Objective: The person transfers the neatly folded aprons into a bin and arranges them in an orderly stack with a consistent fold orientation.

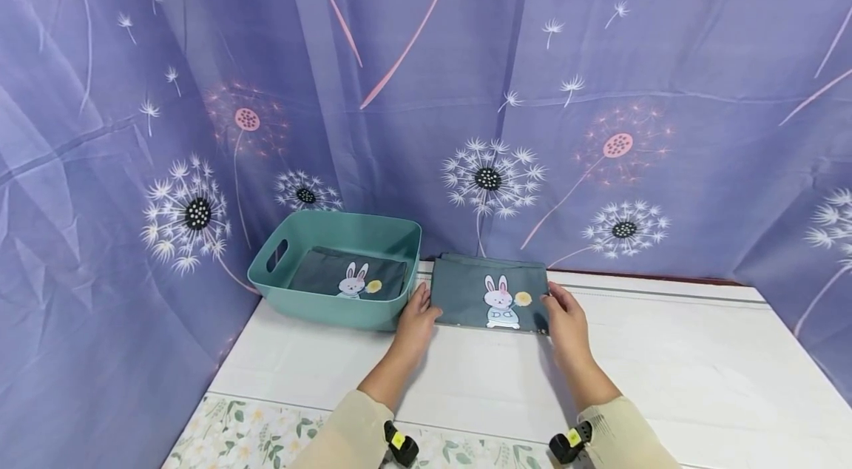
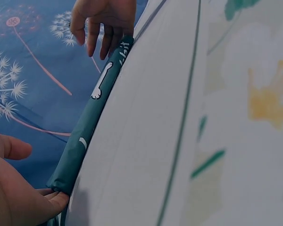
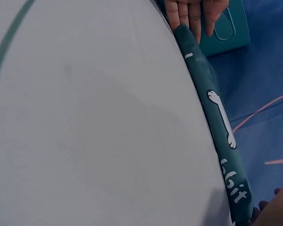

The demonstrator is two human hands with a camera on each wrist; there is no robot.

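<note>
A folded dark green cloth [image 1: 492,291] with a printed rabbit and yellow flower lies at the back of the white table, right of the basket. My left hand [image 1: 418,317] holds its left end, thumb at the near corner. At the opposite end, my right hand [image 1: 566,317] grips the side edge. Along the front fold of the cloth [image 2: 96,110], the left wrist view shows a white bone-like print and part of some lettering. In the right wrist view the cloth [image 3: 212,117] stretches between both hands.
Left of the cloth stands a green plastic basket [image 1: 319,304] with a similar rabbit-print cloth [image 1: 319,273] inside. A purple dandelion curtain [image 1: 399,143] hangs behind the white table [image 1: 679,358]. Floral covering [image 1: 253,432] runs along the near edge.
</note>
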